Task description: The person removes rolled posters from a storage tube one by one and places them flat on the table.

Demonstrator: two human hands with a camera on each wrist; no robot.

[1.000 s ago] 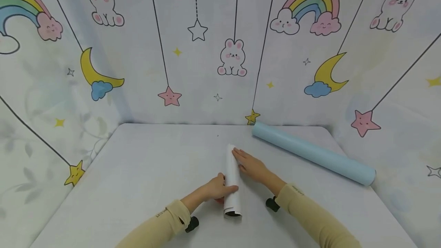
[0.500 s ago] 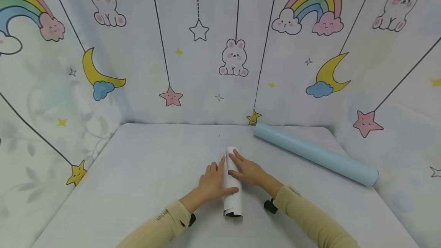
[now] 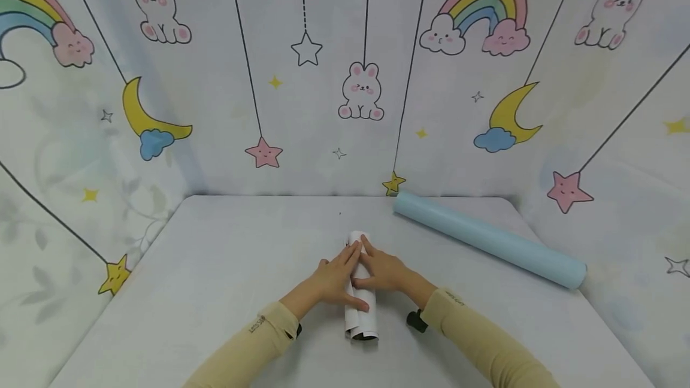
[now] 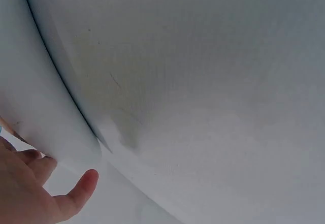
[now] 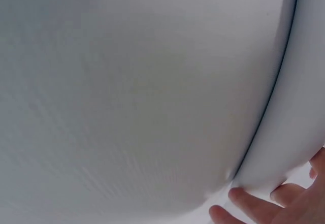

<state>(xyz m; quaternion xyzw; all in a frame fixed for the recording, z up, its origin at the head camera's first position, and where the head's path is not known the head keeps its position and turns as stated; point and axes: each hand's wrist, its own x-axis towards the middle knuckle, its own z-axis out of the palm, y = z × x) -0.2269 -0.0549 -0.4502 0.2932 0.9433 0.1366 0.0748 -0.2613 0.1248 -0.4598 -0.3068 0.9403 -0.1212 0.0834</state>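
A white rolled sheet (image 3: 368,323) stands lengthwise away from the person on the table, its near end showing a dark hollow. My left hand (image 3: 333,283) lies over its left side with fingers extended toward the far end and the thumb across the top. From the right, my right hand (image 3: 385,269) rests on the roll, fingers spread, its fingertips close to those of the left. In the left wrist view the left hand (image 4: 38,188) touches the white roll (image 4: 45,92); the right wrist view has the right hand (image 5: 284,203) against the roll (image 5: 299,97).
A light blue roll (image 3: 490,238) lies diagonally at the back right of the white table (image 3: 215,268). Behind the table hangs a printed backdrop (image 3: 215,76) with rabbits, stars, moons and rainbows.
My left hand has gone from gripping the roll's left side to lying flat over it, fingers forward. The right hand has moved slightly toward the person, its fingers now spread. A loose edge shows on the roll's left.
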